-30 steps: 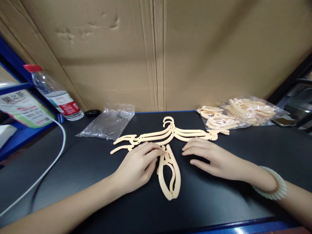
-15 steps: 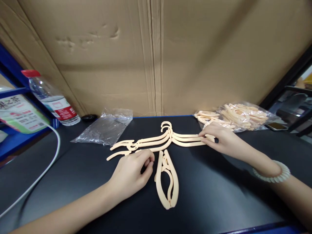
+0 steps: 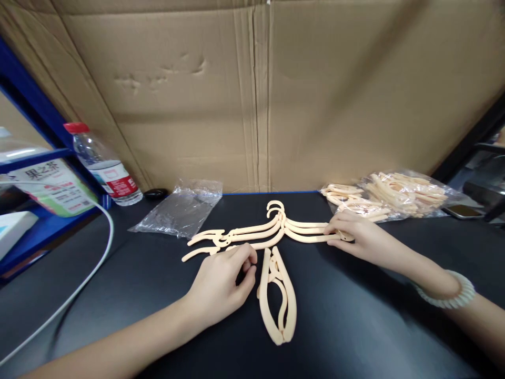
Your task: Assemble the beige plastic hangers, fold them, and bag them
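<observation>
Several cream folding clothes hangers (image 3: 278,226) lie unfolded and stacked one before another on the black table, their hooks pointing to the back. At the right arm ends my right hand (image 3: 353,234) is closed, thumb and fingers pinching the hangers. My left hand (image 3: 223,279) rests on the table just in front of the left hanger arms. Its fingers are curled in with no object visible in them, though the fingertips are partly hidden. Between my hands and nearer to me lies a folded hanger (image 3: 290,305), its arms closed together.
Bags of cream hangers (image 3: 406,192) lie at the back right, beside a phone (image 3: 463,211). Back left are a flat clear plastic bag (image 3: 181,208), a black mouse-like object (image 3: 155,194) and a red-capped bottle (image 3: 106,168). A white cable (image 3: 103,247) crosses the left side; cardboard (image 3: 189,131) stands behind.
The whole view has shifted slightly, so everything appears a little further right and lower. My right hand has closed a bit more on the hanger ends; my left hand keeps its pose.
</observation>
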`<state>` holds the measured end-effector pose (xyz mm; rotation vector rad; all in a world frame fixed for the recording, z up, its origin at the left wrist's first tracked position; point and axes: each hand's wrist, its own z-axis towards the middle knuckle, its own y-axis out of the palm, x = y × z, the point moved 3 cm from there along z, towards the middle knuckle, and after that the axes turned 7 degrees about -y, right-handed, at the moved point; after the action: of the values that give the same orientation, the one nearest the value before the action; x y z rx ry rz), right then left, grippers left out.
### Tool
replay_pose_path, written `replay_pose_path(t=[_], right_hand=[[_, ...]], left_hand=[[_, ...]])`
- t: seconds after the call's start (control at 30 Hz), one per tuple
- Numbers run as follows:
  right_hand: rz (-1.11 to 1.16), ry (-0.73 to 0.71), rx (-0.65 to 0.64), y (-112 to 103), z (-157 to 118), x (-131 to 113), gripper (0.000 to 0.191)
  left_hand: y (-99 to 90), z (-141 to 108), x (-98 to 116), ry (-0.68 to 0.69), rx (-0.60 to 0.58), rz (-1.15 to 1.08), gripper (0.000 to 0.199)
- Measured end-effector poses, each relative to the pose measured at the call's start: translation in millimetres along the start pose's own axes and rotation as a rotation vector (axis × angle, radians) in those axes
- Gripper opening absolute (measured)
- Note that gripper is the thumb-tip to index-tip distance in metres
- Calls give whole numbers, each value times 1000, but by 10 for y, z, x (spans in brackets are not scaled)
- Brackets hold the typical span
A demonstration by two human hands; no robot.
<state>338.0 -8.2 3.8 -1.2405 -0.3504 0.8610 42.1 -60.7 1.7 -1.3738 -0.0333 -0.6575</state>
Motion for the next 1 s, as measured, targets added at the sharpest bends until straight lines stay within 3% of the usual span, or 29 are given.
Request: replay_pose_path(t=[0.27, 0.73, 1.0], right_hand=[[35, 22, 14, 22, 10, -29, 13], [129, 86, 186, -121, 8, -103, 21], [63, 104, 425, -267, 6, -94, 17]], left_hand=[[20, -12, -24, 2, 35, -98, 11], [-39, -57, -29, 33, 165, -276, 9], [-55, -14, -37, -42, 180, -385, 7]])
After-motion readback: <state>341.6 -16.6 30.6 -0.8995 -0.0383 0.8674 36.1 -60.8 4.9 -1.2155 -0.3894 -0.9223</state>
